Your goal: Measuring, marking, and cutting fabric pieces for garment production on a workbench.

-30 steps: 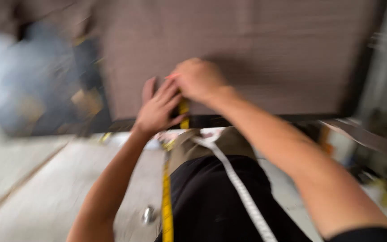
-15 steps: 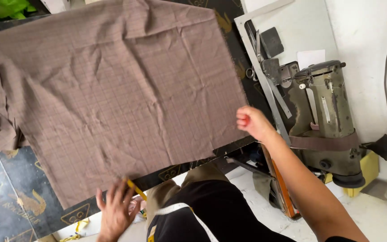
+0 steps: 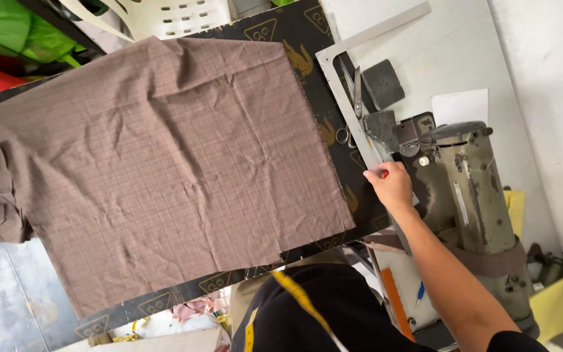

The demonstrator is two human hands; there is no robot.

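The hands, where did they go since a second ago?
The right hand left the front edge of the brown cloth and reached right to the metal ruler beside the sewing machine, fingers on it. The left hand dropped out of view. The cloth stayed spread flat on the table.

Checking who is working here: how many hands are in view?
1: the right hand rests on the L-shaped ruler beside the sewing machine. The left hand is out of view.
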